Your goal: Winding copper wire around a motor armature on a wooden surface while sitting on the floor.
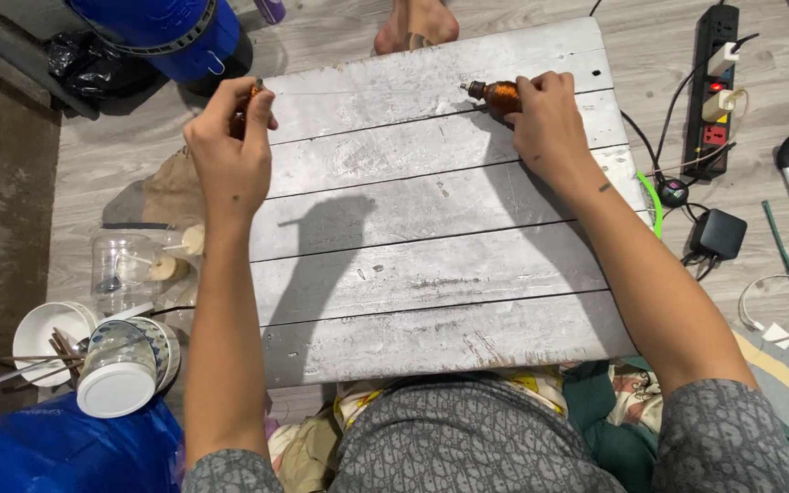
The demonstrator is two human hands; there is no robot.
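Your lap faces a grey-white plank board (431, 265), five slats wide, scuffed and lying flat on the wooden floor (120, 155); beyond its far left corner stands a blue drum (162, 27) with a black band, and at your near left a blue plastic sheet (57, 452) covers the floor. Along the right edge runs a black power strip (712, 87), long and narrow, with white plugs seated in it and a red switch glowing, its cables leading down to a small black square adapter (719, 233). To the left of the board sit a clear plastic jar (125, 265), a white bowl (47, 338) holding sticks, and a cup capped by a round white lid (118, 388). Your right hand (550, 123) rests at the board's far right, fingers closed in a pinch around a spool of copper wire (497, 94), brown-orange and oblong, its tip pointing left. Your left hand (230, 146) is raised at the far left edge, thumb and fingers pinched on a small orange-brown piece (255, 89) whose form is too small to tell. A thin wire (358, 90) stretches taut between the two hands, just above the farthest slat
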